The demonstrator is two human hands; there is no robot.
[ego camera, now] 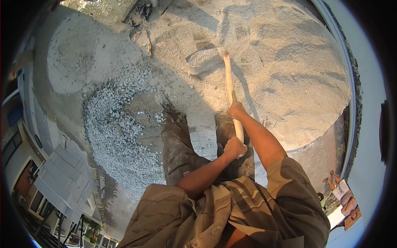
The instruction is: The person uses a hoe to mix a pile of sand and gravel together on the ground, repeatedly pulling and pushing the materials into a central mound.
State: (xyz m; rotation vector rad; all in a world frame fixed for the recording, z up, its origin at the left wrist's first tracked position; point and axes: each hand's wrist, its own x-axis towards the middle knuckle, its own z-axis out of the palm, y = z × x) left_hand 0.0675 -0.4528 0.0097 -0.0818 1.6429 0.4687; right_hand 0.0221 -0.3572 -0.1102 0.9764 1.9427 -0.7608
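Observation:
Both of my hands grip the pale wooden handle [228,77] of a hoe. My left hand [235,148] closes round the butt end, in front of my thighs. Higher up the shaft, my right hand [237,110] is wrapped about its middle. The hoe's metal blade [201,52] points left at the far end, partly hidden by pale sand heaped against it. Under and around the blade spreads a broad pile of sand [297,77], with ridges and grooves on its right side.
Grey crushed stone [114,133] lies left of my legs. Beyond it rises a mound of fine material [73,52]. A crumpled torn bag [142,38] lies at the sand's far edge. A pale wall [369,102] bounds the right side, where another person [342,193] is visible.

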